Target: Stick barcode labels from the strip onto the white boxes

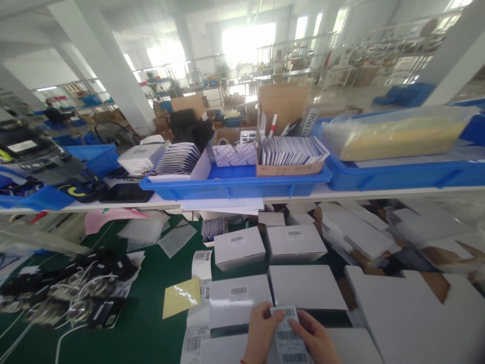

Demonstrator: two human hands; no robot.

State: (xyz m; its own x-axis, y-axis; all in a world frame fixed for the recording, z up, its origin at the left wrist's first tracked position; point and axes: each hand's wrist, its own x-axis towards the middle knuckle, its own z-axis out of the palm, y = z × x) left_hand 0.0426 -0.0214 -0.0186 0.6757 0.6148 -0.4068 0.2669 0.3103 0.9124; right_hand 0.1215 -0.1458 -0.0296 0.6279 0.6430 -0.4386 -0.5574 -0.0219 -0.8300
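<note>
Head view. A strip of barcode labels [288, 333] is held at the bottom centre of the frame, above the green table [147, 323]. The left hand [260, 331] is placed on the strip's left edge, with the thumb pressed on the top label and the remaining fingers curled beneath; the strip is pinched. The right hand [317, 339] is placed on the strip's right side, with thumb and forefinger closed on the edge of a label. The lower part of the strip is cut off by the frame edge.

Just beyond the hands, two white boxes are set side by side: the near left box [239, 302], which bears a barcode label, and the near right box [306, 287], whose top is plain. Behind these, two further white boxes [267, 246] are seen, each labelled. A yellow backing sheet [182, 297] lies to the left of the boxes, touching a second label strip [202, 270]. Black chargers with white cables [76, 288] are heaped at the far left. A raised shelf carries a blue tray [235, 184] filled with packets and small cartons. Flat white cartons [409, 318] are stacked at the right.
</note>
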